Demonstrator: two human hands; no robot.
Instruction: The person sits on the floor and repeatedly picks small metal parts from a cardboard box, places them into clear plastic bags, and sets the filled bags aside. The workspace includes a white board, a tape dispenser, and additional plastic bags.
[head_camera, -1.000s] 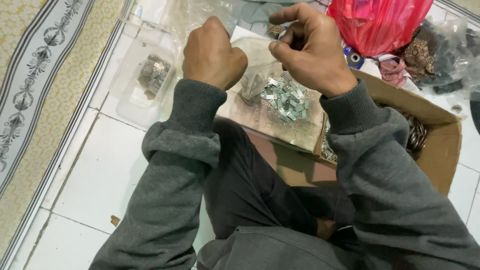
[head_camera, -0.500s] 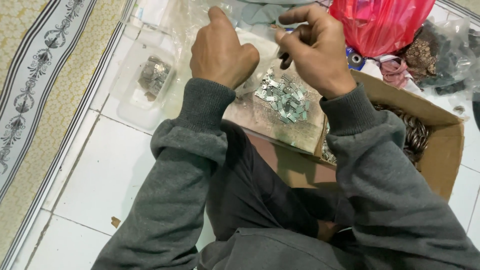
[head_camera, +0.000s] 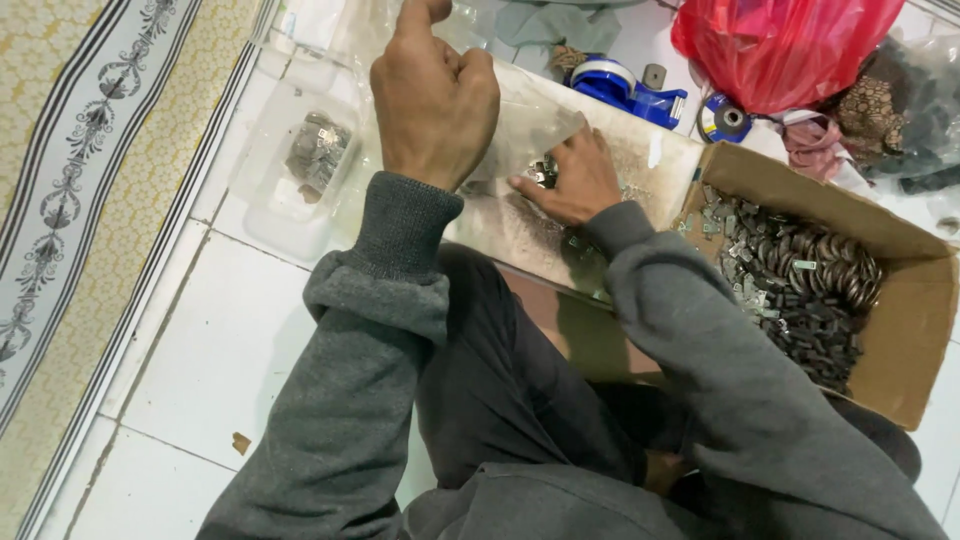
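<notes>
A clear plastic bag (head_camera: 530, 125) was held up above a flat worn board (head_camera: 560, 215) that lay across the person's lap, the left hand (head_camera: 435, 95) closed in a fist around the bag's upper part with the thumb raised. The bag hung down toward the board, its lower edge close to the right hand (head_camera: 570, 180). That hand lay palm-down on the board, fingers bent together over a small heap of little metal pieces (head_camera: 545, 172), touching them; whether any were pinched between the fingers could not be told. A few more loose pieces lay scattered on the board near the wrist.

Just right of the board stood an open cardboard box (head_camera: 900, 340) on the floor, holding a large pile of dark and silvery metal parts (head_camera: 800, 290), some of them ring-shaped. To the left of the raised hand, a clear plastic container (head_camera: 280, 215) sat on the white tiled floor (head_camera: 220, 350) with a small clump of metal pieces inside. Beyond the board lay a blue tape dispenser (head_camera: 630, 88), and next to it a red plastic bag (head_camera: 780, 45). A patterned yellow mat (head_camera: 90, 170) with a striped border ran along the left edge of the tiles. Grey sleeves covered both arms.
</notes>
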